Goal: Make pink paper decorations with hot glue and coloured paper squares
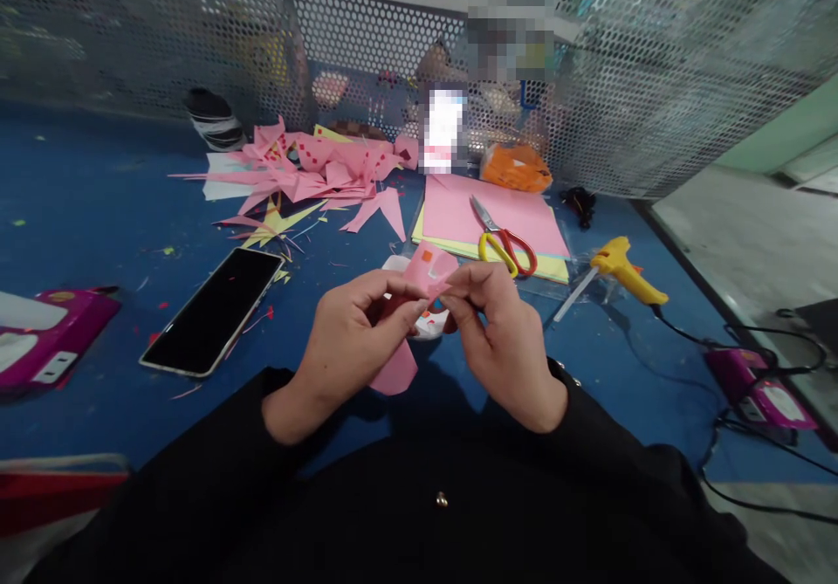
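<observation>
Between my two hands is a piece of pink paper (432,268) with a small orange-red square on it. My left hand (357,340) pinches its left side between thumb and fingers. From the right, my right hand (494,331) pinches the same paper, fingertips close to the left ones. Another pink paper part (396,370) hangs or lies below my left hand; whether it joins the held piece I cannot tell. Under my fingertips a white round dish-like thing (429,326) with small coloured bits is partly hidden.
Scissors (504,239) lie on stacked pink and yellow sheets (451,204). A yellow glue gun (628,270) with a black cord is at right. A phone (213,309) lies at left; pink paper scraps (327,165) pile up behind. A perforated metal panel (380,34) bounds the blue table.
</observation>
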Available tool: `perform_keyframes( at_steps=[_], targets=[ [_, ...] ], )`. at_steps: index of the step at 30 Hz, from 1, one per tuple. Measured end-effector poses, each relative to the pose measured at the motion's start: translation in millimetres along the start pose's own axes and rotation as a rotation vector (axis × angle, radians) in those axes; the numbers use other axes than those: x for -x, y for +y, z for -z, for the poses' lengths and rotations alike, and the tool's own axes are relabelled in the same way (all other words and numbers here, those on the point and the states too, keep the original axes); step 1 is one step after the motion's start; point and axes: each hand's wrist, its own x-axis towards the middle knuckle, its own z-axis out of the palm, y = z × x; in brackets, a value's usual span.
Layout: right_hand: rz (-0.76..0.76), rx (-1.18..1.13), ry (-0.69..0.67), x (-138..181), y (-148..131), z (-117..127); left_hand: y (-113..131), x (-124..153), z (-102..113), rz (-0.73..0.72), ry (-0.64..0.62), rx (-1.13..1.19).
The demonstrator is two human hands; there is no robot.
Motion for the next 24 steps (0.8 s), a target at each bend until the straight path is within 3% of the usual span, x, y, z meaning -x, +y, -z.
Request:
perform_keyframes(
  at_steps=[11, 17, 21, 24],
  targets=[
    [0.13, 0.209, 0.035, 1.8, -3.7, -6.2, -6.6, 2.1, 1.9, -0.02, -0.038, -0.11],
    [0.228, 0.328, 0.087, 5.1, -3.5, -8.6, -6.1, 1.0, 0.6, 0.033, -0.054, -0.06],
    [0.383, 0.398, 0.193, 6.0, -7.3, 0.2, -4.5, 0.5, 1.4, 0.067, -0.055, 0.066],
    [0.377, 0.364, 0.304, 4.1, -11.0, 9.0, -1.6, 0.3, 1.7, 0.076, -0.039, 0.104]
  ],
)
